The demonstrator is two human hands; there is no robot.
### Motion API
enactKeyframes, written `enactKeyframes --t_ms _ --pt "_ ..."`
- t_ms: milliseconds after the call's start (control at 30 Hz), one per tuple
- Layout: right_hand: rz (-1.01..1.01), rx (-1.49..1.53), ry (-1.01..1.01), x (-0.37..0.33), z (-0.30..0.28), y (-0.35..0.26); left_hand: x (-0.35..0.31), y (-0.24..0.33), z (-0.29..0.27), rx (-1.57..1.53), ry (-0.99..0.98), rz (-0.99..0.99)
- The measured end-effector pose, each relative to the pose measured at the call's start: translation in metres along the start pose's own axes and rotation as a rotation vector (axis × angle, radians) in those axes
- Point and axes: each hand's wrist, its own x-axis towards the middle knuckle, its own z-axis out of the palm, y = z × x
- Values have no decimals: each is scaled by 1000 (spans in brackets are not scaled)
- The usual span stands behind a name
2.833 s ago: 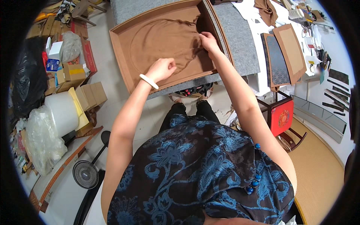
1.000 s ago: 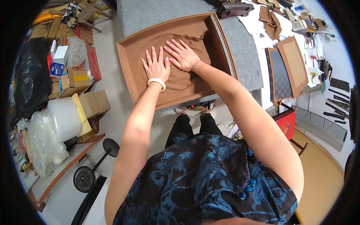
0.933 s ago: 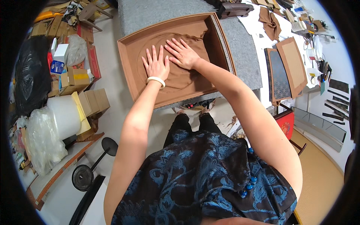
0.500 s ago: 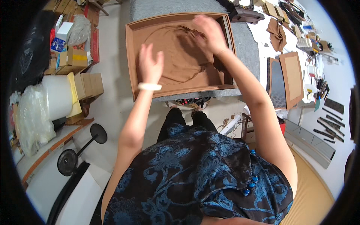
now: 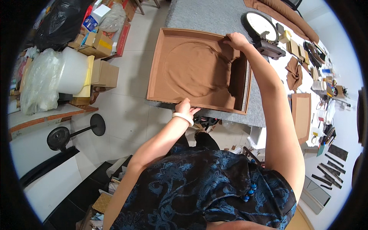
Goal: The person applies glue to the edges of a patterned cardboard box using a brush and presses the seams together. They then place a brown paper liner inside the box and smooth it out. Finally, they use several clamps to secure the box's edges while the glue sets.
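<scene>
A shallow brown box sits on the grey felt-topped table, slightly turned, its near edge at the table's front. Brown cloth lines its inside and sinks into a large round hollow; folds gather toward the right side. My left hand is closed on the near wall, thumb over the rim and fingers below. At the far right corner my right hand grips the far wall, its fingers curled over the rim. A narrow slot runs along the box's right side, partly covered by loose cloth.
Beyond my right hand stand a round white-faced clock and a dark wooden piece. Brown cloth and a brown panel lie on the white table at right. Cardboard boxes and plastic-wrapped goods are piled at left.
Both hands have left the cloth inside the box and taken hold of its walls, left at the near side, right at the far corner. The box has turned slightly; the cloth's round hollow shows fully.
</scene>
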Motion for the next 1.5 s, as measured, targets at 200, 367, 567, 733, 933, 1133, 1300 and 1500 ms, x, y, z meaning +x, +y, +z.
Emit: enactKeyframes --t_ms 200,367,567,733,933,1133,1300,1500 --pt "9 71 99 -84 -19 12 -7 74 -24 302 -39 -63" --pt "360 216 131 -215 -5 -13 21 170 21 819 -149 42" --pt "735 326 187 -285 54 -80 47 224 131 1553 -173 191" --pt "873 329 255 -275 84 -114 89 219 145 1868 57 648" --pt "294 350 635 -264 46 -135 13 108 101 2109 -286 1831" --pt "164 -23 -99 -191 79 -136 47 104 122 2802 -362 1127" --pt "274 -20 -50 -172 63 -122 67 133 149 2585 -287 1463" --pt "327 -196 -204 -157 66 -103 104 119 167 2841 -8 1581"
